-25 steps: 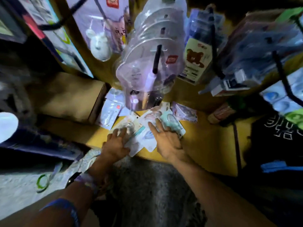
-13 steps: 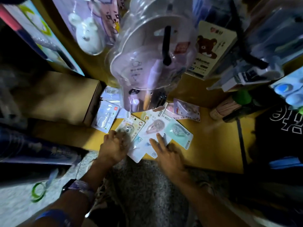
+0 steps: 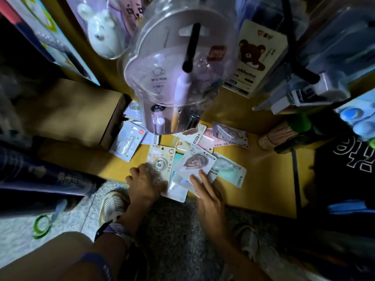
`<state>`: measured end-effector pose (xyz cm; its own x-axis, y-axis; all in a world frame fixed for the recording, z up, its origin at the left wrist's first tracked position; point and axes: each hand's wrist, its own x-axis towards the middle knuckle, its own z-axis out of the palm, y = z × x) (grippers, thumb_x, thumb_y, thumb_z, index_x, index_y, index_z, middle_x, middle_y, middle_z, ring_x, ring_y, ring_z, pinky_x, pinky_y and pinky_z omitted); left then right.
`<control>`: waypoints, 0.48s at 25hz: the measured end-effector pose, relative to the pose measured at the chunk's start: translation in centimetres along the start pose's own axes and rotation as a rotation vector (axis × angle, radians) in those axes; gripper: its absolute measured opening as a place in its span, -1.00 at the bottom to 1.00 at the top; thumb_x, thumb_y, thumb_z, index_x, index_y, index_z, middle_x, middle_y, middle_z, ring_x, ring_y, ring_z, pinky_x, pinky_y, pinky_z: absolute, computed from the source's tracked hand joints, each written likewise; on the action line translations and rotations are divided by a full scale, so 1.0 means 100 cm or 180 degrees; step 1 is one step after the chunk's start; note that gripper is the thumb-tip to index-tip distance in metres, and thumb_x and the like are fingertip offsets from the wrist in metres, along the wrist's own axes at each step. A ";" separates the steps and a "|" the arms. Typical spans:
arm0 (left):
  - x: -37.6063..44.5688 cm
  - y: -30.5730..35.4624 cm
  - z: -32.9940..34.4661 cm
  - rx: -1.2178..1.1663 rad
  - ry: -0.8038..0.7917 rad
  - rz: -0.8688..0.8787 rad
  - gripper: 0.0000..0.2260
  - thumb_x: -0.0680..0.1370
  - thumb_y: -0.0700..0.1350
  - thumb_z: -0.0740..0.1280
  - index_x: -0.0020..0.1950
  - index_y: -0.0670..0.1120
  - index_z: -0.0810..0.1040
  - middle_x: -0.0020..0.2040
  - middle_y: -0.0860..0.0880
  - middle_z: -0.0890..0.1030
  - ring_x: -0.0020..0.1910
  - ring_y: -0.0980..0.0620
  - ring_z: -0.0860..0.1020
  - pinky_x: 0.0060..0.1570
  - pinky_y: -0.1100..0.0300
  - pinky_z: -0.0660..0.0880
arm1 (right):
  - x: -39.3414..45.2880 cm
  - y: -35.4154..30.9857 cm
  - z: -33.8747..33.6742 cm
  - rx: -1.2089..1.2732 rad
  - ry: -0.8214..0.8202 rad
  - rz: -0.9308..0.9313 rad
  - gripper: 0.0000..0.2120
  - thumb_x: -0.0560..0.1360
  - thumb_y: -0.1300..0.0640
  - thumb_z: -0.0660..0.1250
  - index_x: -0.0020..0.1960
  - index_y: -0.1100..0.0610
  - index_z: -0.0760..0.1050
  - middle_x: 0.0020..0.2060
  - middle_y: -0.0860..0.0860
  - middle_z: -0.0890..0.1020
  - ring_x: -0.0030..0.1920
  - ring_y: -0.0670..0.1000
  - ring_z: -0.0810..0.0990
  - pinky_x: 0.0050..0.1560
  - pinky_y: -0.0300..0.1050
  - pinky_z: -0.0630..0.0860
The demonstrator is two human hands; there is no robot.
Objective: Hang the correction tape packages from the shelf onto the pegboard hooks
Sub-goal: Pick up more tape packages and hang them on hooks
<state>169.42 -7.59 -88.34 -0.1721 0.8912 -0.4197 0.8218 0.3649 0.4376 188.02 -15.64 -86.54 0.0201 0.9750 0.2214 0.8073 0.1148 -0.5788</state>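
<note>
Several correction tape packages lie in a loose pile on the yellow shelf (image 3: 263, 175). My left hand (image 3: 145, 181) curls over the near end of a cream package marked 30 (image 3: 162, 159). My right hand (image 3: 207, 195) lies flat with fingers apart, its fingertips on the near edge of a white package holding a pink tape (image 3: 197, 162). A teal package (image 3: 229, 169) sits to its right, pink ones (image 3: 229, 134) behind, pale blue ones (image 3: 127, 142) to the left. Above the pile a black pegboard hook (image 3: 191, 47) carries a stack of clear blister packs (image 3: 162, 78).
A brown cardboard box (image 3: 71, 110) stands on the shelf at left. A bear-printed card (image 3: 253, 55) and a white rabbit pack (image 3: 99, 33) hang on either side of the hook. Another black hook (image 3: 300, 63) juts out at right. My shoe (image 3: 113, 205) is below the shelf edge.
The view has dropped closer to the shelf. My right hand slid back from the teal package to the near edge of the white one. My left hand stayed on the cream package.
</note>
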 end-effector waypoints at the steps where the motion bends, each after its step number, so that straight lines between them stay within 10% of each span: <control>1: -0.001 0.000 0.001 -0.0033 -0.0074 0.0085 -0.23 0.30 0.10 0.57 0.36 -0.16 0.32 0.22 -0.23 0.40 0.17 -0.29 0.38 0.12 -0.08 0.36 | -0.007 -0.002 -0.001 -0.0098 0.0050 -0.0135 -0.57 0.59 0.25 0.06 0.36 0.02 0.50 0.45 -0.03 0.40 0.20 0.13 0.57 0.06 0.01 0.57; 5: -0.005 -0.001 0.002 -0.0866 -0.0344 -0.0325 -0.38 0.36 -0.07 0.55 0.32 -0.18 0.36 0.03 -0.24 0.58 0.05 -0.26 0.57 -0.11 0.02 0.44 | -0.033 -0.007 0.002 -0.0262 0.0087 -0.0427 -0.65 0.68 0.12 0.05 0.30 0.03 0.56 0.40 0.03 0.47 0.21 0.10 0.55 0.09 -0.07 0.49; 9: -0.015 0.009 -0.006 -0.2413 -0.0677 -0.0899 -0.95 0.51 -0.32 0.38 -0.05 -0.24 0.56 -0.20 -0.08 0.60 -0.02 -0.11 0.58 -0.13 0.13 0.43 | -0.047 0.001 0.004 -0.0345 -0.0019 -0.0358 -0.65 0.69 0.06 0.05 0.33 -0.02 0.52 0.43 0.03 0.44 0.37 0.11 0.47 0.25 0.10 0.40; 12: -0.028 0.009 -0.015 -0.3353 -0.1018 -0.0991 -0.82 0.45 -0.47 0.26 -0.02 -0.32 0.58 -0.39 -0.09 0.59 -0.34 -0.05 0.55 -0.31 0.24 0.47 | -0.051 0.004 -0.001 -0.0213 -0.0132 -0.0348 -0.61 0.66 0.17 0.06 0.41 -0.07 0.42 0.48 0.00 0.37 0.45 0.07 0.38 0.35 0.16 0.32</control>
<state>169.84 -9.31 -85.55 -0.0184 0.6681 -0.7439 -0.1218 0.7370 0.6649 188.29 -20.62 -87.88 -0.0933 0.9645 0.2470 0.8410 0.2091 -0.4990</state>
